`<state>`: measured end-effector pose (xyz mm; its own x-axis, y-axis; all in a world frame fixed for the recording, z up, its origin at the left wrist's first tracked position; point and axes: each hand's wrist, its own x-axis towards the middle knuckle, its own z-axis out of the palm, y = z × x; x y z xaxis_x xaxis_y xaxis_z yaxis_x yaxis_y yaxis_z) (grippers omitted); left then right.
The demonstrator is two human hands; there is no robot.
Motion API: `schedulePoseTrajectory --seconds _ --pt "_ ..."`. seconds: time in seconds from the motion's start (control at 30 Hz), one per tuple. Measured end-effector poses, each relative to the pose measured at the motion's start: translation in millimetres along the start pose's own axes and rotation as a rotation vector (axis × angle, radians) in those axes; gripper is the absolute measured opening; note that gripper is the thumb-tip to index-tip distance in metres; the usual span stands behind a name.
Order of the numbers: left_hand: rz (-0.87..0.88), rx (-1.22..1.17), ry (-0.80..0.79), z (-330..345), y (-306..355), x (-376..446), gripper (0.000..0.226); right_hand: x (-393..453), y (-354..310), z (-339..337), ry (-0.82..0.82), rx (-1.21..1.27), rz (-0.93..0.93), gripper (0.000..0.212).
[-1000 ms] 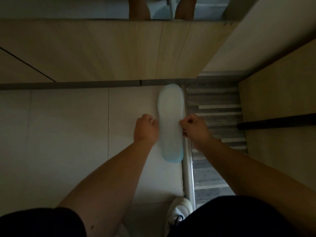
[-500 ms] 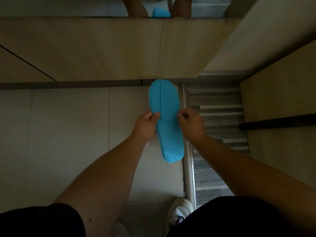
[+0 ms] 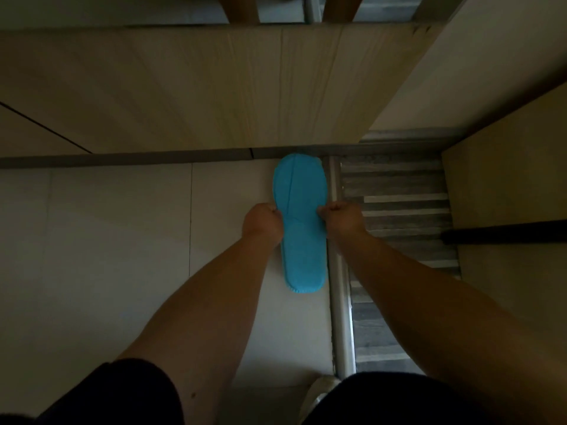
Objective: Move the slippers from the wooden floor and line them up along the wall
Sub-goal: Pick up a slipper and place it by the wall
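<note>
A bright blue slipper (image 3: pixel 302 240) lies lengthwise on the pale tiled floor, its toe against the grey skirting below the wooden wall panel (image 3: pixel 184 87). My left hand (image 3: pixel 262 222) pinches its left edge and my right hand (image 3: pixel 342 217) pinches its right edge, both at the slipper's middle. The blue upper side faces up. No second slipper is in view.
A metal threshold strip (image 3: pixel 339 286) runs just right of the slipper, with grey striped wooden flooring (image 3: pixel 399 210) beyond it. A dark bar (image 3: pixel 506 234) juts in from the right. My white shoe (image 3: pixel 319 394) shows at the bottom. A mirror edge sits above the panel.
A second ago the slipper showed its pale sole; it has been turned over so the blue side faces up, and now it sits lower and flatter on the tiles.
</note>
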<state>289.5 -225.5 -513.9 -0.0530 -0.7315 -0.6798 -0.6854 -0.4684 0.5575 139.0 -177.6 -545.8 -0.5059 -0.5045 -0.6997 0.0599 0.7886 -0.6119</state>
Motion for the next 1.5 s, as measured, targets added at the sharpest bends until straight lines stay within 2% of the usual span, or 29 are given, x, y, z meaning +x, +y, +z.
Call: schedulePoseTrajectory --seconds 0.07,0.23,0.57,0.77,1.1,1.4,1.5 --pt "-0.038 0.07 0.015 7.5 -3.5 2.8 0.03 -7.9 -10.9 -2.1 0.024 -0.073 -0.006 0.007" --pt "-0.031 0.153 0.073 15.4 -11.8 5.4 0.029 -4.8 -11.6 -3.5 0.073 -0.229 -0.037 0.025" --pt "0.035 0.178 0.176 19.7 -7.7 12.5 0.026 5.6 -13.3 -3.7 0.06 -0.44 -0.119 0.027" --pt "0.081 0.14 0.175 16.1 -7.1 10.1 0.026 8.3 -10.9 -1.9 0.083 -0.46 -0.13 0.028" --pt "0.03 0.077 0.134 4.4 -5.6 -5.2 0.03 11.1 -14.6 -4.5 0.034 -0.556 -0.111 0.029" --pt "0.109 0.233 0.106 -39.0 -12.0 -50.4 0.027 -19.9 -24.8 -15.0 0.028 -0.513 -0.033 0.045" --pt "0.165 0.371 0.08 -60.6 -16.6 -85.0 0.025 -59.0 -28.0 -30.5 0.023 -0.68 -0.028 0.056"
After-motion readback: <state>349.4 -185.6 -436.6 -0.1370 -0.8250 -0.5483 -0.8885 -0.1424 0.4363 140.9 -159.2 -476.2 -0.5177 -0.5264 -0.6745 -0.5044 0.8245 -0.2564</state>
